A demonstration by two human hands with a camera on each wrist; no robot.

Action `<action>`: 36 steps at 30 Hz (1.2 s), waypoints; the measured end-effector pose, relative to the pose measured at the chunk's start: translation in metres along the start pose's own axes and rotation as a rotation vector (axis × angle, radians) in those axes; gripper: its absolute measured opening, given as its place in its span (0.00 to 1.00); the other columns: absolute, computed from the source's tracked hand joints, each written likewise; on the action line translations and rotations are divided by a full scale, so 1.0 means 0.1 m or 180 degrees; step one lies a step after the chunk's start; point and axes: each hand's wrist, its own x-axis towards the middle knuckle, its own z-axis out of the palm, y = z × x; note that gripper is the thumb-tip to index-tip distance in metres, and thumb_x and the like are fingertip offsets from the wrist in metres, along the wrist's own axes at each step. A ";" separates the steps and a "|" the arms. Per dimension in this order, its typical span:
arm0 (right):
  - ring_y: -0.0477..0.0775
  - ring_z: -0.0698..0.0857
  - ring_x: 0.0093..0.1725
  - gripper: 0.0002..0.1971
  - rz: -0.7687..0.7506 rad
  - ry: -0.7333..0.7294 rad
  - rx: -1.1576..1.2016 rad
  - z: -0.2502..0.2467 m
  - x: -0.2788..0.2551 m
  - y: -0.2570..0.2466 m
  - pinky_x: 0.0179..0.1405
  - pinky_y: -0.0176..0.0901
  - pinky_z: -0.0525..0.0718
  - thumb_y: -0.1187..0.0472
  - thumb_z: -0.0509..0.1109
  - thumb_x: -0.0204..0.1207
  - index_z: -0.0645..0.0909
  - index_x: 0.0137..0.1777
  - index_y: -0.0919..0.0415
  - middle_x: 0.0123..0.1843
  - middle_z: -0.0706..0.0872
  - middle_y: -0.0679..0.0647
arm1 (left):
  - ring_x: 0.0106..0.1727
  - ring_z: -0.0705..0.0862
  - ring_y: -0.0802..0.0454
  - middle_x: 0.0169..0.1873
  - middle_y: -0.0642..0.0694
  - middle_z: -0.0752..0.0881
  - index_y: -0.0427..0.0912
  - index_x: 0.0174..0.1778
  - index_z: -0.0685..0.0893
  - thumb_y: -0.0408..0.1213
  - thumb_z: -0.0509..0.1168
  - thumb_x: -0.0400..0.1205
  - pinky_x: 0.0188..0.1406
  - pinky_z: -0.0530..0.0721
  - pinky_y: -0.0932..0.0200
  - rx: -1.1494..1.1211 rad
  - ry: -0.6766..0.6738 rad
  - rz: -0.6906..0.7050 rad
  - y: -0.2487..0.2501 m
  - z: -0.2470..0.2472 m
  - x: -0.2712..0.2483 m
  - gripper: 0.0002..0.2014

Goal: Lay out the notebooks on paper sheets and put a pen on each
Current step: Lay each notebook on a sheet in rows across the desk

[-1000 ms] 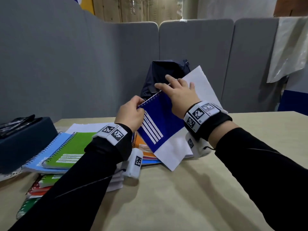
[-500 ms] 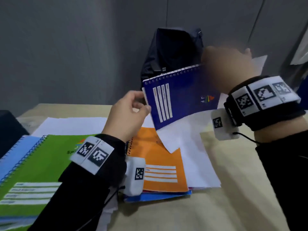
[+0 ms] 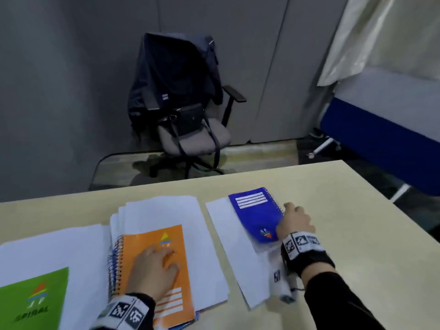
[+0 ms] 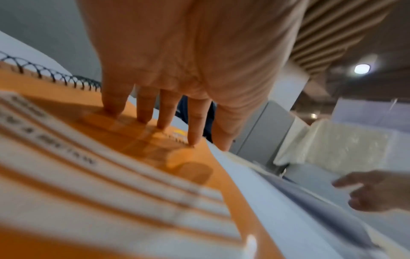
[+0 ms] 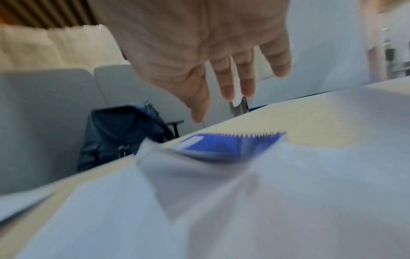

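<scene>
Blue notebook's [image 3: 256,211] near corner hidden behind the right hand [image 3: 295,222].

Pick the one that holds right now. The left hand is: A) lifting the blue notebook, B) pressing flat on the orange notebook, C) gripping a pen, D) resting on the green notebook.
B: the left hand lies with straight fingers flat on the orange notebook's cover.
</scene>
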 end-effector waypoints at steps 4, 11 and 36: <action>0.60 0.53 0.83 0.35 -0.0703 -0.0837 -0.0050 0.35 -0.28 0.11 0.79 0.60 0.61 0.54 0.66 0.78 0.55 0.81 0.39 0.85 0.52 0.52 | 0.83 0.53 0.45 0.84 0.46 0.52 0.63 0.81 0.59 0.60 0.59 0.79 0.79 0.63 0.49 0.0660 -0.0309 -0.0100 0.14 0.08 0.00 0.33; 0.59 0.45 0.85 0.29 -0.0688 -0.0990 0.0021 0.55 -0.53 -0.09 0.81 0.61 0.55 0.52 0.57 0.84 0.51 0.82 0.39 0.86 0.45 0.50 | 0.85 0.44 0.42 0.85 0.45 0.45 0.57 0.84 0.52 0.55 0.57 0.83 0.81 0.57 0.43 0.0412 -0.0541 0.0123 0.53 0.15 0.10 0.34; 0.60 0.42 0.85 0.31 0.0080 -0.0854 0.0191 -0.12 2.16 1.67 0.81 0.66 0.49 0.54 0.61 0.82 0.53 0.80 0.32 0.86 0.43 0.47 | 0.84 0.35 0.43 0.83 0.48 0.33 0.62 0.83 0.48 0.55 0.67 0.75 0.77 0.51 0.28 0.0555 -0.1066 0.0203 2.39 1.22 0.83 0.44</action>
